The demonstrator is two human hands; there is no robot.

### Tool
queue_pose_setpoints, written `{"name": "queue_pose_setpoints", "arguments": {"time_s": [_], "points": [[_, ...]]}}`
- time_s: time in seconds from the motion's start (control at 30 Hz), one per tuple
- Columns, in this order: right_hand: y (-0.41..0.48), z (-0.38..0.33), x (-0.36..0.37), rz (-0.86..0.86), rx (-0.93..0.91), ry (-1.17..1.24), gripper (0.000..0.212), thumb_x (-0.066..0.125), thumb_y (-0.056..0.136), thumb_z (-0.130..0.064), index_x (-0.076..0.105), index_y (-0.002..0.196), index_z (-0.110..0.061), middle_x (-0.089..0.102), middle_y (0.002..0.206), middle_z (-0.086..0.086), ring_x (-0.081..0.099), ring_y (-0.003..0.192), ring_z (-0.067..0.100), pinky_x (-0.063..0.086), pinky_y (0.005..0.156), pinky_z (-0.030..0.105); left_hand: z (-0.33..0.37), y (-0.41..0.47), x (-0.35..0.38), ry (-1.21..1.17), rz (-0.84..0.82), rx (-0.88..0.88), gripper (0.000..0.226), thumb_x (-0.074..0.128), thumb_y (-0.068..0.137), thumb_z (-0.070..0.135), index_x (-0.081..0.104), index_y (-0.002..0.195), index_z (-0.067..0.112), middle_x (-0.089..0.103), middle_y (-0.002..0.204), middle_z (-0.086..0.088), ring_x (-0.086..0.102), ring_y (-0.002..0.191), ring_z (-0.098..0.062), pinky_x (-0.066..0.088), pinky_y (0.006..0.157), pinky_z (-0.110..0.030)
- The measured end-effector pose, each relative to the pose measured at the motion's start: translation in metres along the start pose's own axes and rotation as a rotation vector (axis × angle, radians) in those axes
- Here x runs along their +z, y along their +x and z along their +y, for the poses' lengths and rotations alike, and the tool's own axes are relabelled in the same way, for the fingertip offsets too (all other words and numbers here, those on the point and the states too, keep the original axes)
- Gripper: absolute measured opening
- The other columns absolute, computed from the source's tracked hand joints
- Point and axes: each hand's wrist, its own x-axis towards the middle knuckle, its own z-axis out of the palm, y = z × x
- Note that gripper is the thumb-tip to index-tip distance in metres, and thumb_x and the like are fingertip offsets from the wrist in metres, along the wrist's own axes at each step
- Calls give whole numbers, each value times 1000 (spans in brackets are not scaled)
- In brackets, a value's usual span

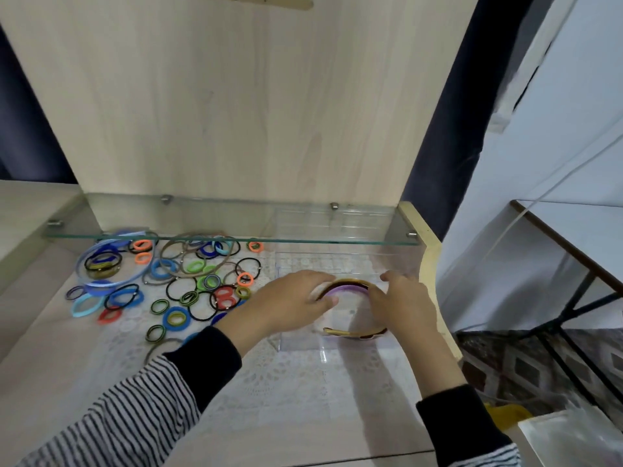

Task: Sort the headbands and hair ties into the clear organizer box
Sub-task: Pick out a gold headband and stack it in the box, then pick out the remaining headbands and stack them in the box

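The left hand (pixel 292 299) and right hand (pixel 403 303) grip the stacked headbands (pixel 347 286) at the 9 and 3 o'clock sides of their arc, holding them in the box (pixel 298 342). Hair ties (pixel 175 281) lie loose on the desk (pixel 286 416), at 9 o'clock from the box.

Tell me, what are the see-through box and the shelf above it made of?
The box looks like hard clear plastic, shiny: the headbands show through its walls. The shelf looks like glass: clear, with a greenish edge, on metal pegs.
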Motion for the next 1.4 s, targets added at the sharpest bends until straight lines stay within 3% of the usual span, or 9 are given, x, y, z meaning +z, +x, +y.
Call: {"name": "queue_pose_setpoints", "arguments": {"time_s": [0.17, 0.3, 0.5, 0.67, 0.8, 1.0, 1.1, 1.23, 1.4], "points": [[-6, -37, 14, 76, -166, 75, 33, 50, 90, -28, 59, 119, -15, 58, 117, 9, 52, 107, 29, 49, 84, 40, -22, -27, -18, 114, 230, -53, 31, 44, 97, 48, 60, 122, 38, 59, 127, 20, 53, 117, -1, 45, 90, -27], [-15, -74, 34, 76, -333, 201, 30, 54, 88, -22, 65, 114, -12, 62, 110, 10, 54, 102, 29, 47, 86, 40, -52, -52, -25, 131, 402, -104, 23, 48, 97, 41, 64, 113, 37, 63, 112, 18, 58, 101, -5, 46, 78, -27], [-32, -130, 59, 122, -561, 218, 28, 49, 80, -24, 68, 96, -12, 64, 95, 8, 56, 88, 30, 49, 72, 40, -104, -89, -33, 233, 552, -270, 34, 39, 91, 40, 61, 115, 31, 66, 113, 9, 62, 102, -16, 51, 84, -39], [-39, -166, 83, 56, -672, 208, 22, 51, 80, -19, 67, 92, -10, 64, 93, 6, 55, 87, 28, 47, 68, 38, -139, -117, -48, 326, 569, -480, 42, 39, 89, 35, 59, 123, 21, 62, 119, -5, 59, 107, -27, 47, 89, -41], [-43, -188, 100, -13, -746, 238, 25, 52, 87, -22, 66, 104, -8, 64, 104, 6, 55, 98, 25, 50, 80, 39, -167, -134, -57, 366, 472, -714, 48, 45, 95, 38, 48, 140, 19, 42, 148, -9, 41, 135, -29, 36, 106, -43], [-42, -213, 115, -116, -841, 169, 43, 44, 94, -32, 53, 131, -13, 56, 131, 3, 45, 124, 23, 36, 103, 35, -188, -146, -61, 377, 372, -820, 56, 36, 98, 46, 31, 149, 23, 23, 159, -6, 18, 147, -25, 23, 114, -43], [-40, -221, 117, -173, -855, 102, 47, 39, 96, -33, 43, 140, -15, 48, 140, 3, 35, 134, 24, 31, 110, 40, -193, -150, -65, 429, 376, -793, 48, 36, 99, 37, 42, 144, 22, 28, 157, -7, 25, 144, -25, 27, 112, -44], [-38, -229, 114, -172, -898, 14, 42, 39, 96, -29, 48, 133, -12, 56, 127, 7, 42, 124, 25, 35, 100, 38, -194, -157, -73, 456, 447, -711, 41, 33, 95, 30, 64, 120, 20, 49, 137, -4, 46, 127, -22, 37, 99, -40], [-34, -232, 114, -192, -853, 3, 35, 41, 95, -29, 56, 122, -13, 61, 114, 7, 47, 112, 27, 37, 95, 40, -194, -155, -78, 422, 387, -706, 33, 44, 97, 24, 59, 126, 24, 47, 137, 2, 47, 124, -17, 35, 102, -36]]}}
